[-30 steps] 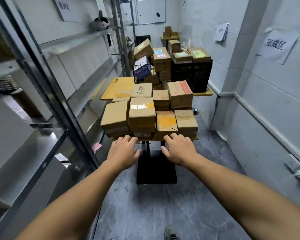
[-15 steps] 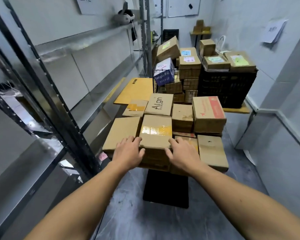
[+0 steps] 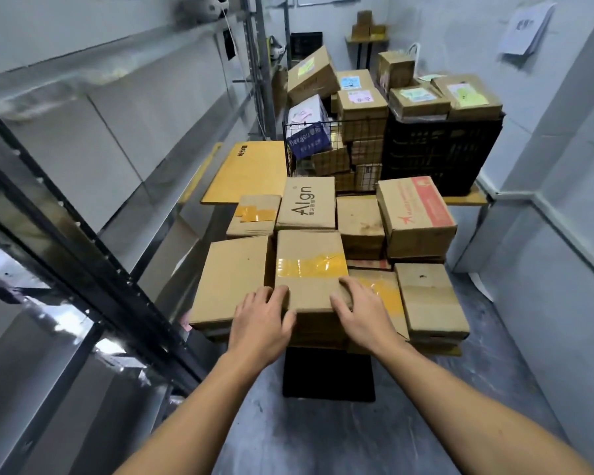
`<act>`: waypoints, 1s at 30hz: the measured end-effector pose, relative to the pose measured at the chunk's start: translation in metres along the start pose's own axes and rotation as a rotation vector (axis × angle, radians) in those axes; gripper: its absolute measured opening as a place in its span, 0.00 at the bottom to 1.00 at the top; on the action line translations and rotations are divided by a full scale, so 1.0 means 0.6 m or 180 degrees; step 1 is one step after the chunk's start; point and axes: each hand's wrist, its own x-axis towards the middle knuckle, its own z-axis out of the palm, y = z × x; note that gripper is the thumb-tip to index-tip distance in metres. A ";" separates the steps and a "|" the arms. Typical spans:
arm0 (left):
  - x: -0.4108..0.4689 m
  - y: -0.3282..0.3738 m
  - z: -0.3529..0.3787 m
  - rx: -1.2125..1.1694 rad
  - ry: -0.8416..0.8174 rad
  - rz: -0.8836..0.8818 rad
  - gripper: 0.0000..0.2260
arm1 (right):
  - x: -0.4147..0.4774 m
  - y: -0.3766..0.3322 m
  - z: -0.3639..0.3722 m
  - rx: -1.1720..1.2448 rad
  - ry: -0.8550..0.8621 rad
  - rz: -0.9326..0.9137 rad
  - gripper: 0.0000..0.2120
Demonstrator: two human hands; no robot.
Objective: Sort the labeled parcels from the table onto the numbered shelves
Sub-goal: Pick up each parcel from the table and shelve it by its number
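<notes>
- Gripping first: both hands are clamped on the taped parcel (image 3: pixel 308 269). The left hand (image 3: pixel 259 325) is on its near-left corner and the right hand (image 3: pixel 364 311) on its near-right corner. Fingers are bent over the top edge, and the left thumb is on the near face.
- That parcel sits near-middle on the table (image 3: pixel 443 352), stacked on another box. It's just beside the plain parcel (image 3: pixel 234 279) on its left and stands higher than the yellow-patched parcel (image 3: pixel 386 296) on its right.
- Corner-only holds look sketchy to me. I'd slide both palms further along the sides so the far end doesn't sag.
- Lift straight up before pulling it near, otherwise it'll probably drag the neighbours or the Align box (image 3: pixel 306 204) behind it.
- No label shows on top, so tilt it and find the number before you commit.
- The shelf rack (image 3: pixel 83 269) runs along the left with a black upright close by. Turn with the parcel tucked in so you don't clip it.
</notes>
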 end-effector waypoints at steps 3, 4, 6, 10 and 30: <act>-0.009 -0.002 0.010 -0.0304 0.0012 -0.0002 0.23 | -0.009 -0.004 0.011 0.0318 0.0202 0.0103 0.22; -0.014 0.002 0.010 -0.0442 0.0028 -0.0007 0.23 | -0.015 -0.004 0.012 0.0402 0.0280 0.0111 0.22; -0.022 0.011 0.004 -0.0709 0.0147 0.0031 0.22 | -0.025 -0.005 0.008 0.0509 0.0461 0.0095 0.20; -0.034 0.038 -0.011 -0.1309 0.0526 0.0120 0.19 | -0.038 0.000 -0.018 0.0778 0.0803 -0.0055 0.18; -0.067 0.189 0.011 -0.4457 0.0639 -0.0634 0.34 | -0.099 0.091 -0.160 0.2122 0.0816 -0.0780 0.17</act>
